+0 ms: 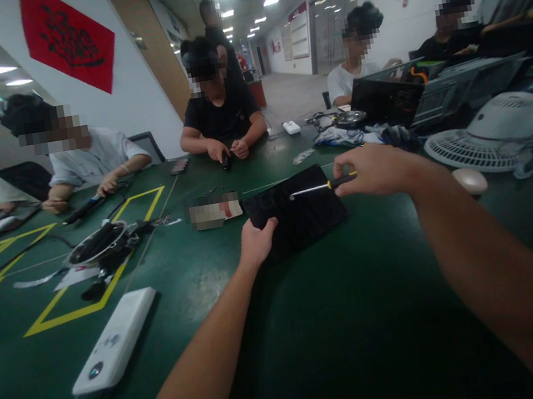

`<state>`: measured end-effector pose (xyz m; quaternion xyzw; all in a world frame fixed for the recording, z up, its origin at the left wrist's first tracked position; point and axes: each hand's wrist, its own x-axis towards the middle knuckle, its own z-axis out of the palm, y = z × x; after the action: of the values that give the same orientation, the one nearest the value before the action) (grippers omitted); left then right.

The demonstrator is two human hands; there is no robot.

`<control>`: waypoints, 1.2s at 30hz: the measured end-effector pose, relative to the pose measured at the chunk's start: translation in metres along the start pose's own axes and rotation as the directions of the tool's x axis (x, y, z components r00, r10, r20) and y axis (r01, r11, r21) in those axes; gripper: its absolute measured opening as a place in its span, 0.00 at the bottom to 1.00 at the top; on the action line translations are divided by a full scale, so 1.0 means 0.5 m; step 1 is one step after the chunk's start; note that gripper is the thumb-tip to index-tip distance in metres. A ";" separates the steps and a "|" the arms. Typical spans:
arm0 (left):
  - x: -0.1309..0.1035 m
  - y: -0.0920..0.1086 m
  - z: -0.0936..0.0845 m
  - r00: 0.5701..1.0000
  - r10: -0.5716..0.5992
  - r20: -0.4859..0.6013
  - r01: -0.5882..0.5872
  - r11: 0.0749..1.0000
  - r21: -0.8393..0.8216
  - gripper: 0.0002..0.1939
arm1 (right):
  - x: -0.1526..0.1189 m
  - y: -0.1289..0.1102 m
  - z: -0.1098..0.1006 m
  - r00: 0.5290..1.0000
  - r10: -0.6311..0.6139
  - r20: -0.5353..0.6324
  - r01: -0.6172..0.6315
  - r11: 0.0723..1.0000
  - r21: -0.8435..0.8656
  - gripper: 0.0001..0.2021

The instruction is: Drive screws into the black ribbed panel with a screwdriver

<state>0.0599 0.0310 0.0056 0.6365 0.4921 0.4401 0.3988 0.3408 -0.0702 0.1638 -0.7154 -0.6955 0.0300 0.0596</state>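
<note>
Screwdriver sits pinched in the curled fingers of my right hand, its black handle banded with yellow, its thin metal shaft pointing left over a dark, flat, roughly rectangular panel. I cannot tell whether the tip touches the surface. My left hand grips the panel's left edge, thumb on top, holding it in front of me above the smooth green table. To the right lie a white plastic fan with a ribbed round guard and a smooth, egg-shaped white piece.
</note>
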 end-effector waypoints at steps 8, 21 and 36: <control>-0.003 0.005 -0.002 0.999 -0.034 0.010 0.034 0.999 0.002 0.19 | 0.001 0.007 -0.008 1.000 0.027 0.009 -0.027 0.999 0.037 0.21; 0.000 -0.005 0.002 1.000 -0.021 -0.004 0.020 0.999 -0.028 0.19 | 0.002 0.001 -0.001 0.997 -0.008 0.072 0.006 0.999 0.034 0.21; -0.006 0.012 -0.001 0.999 -0.044 0.000 0.044 0.999 -0.015 0.17 | -0.002 -0.024 0.003 0.991 0.008 0.135 -0.012 1.000 0.028 0.21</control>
<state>0.0608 0.0270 0.0107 0.6225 0.5026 0.4352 0.4130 0.3289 -0.0709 0.1639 -0.7144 -0.6937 0.0886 0.0227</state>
